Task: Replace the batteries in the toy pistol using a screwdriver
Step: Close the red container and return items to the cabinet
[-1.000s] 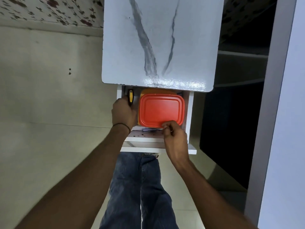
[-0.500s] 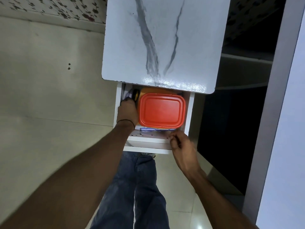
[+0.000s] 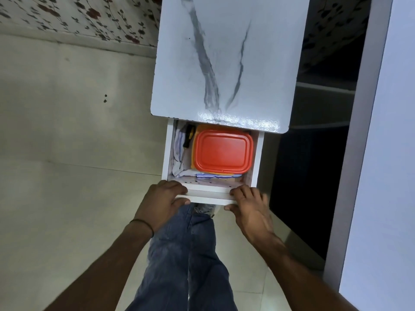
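A white drawer [image 3: 208, 196] stands pulled out from under a marble-patterned table top [image 3: 226, 61]. Inside it, on the left, a screwdriver [image 3: 186, 144] with a black and yellow handle lies on a crumpled white cloth [image 3: 178, 149]. An orange-red lidded plastic box [image 3: 222, 150] fills the rest of the drawer. My left hand [image 3: 164, 202] grips the drawer's front panel at its left end. My right hand [image 3: 248, 204] grips the same panel at its right end. No toy pistol or batteries show.
Pale floor tiles [image 3: 67, 153] spread to the left, with flowered wallpaper [image 3: 78, 16] beyond. A dark open shelf space [image 3: 314, 153] lies right of the drawer, then a white upright panel [image 3: 386, 153]. My jeans-clad legs [image 3: 188, 254] stand below the drawer.
My left hand let go of the screwdriver inside the drawer and came back to the front panel. My right hand left the box lid and took the panel's right end.
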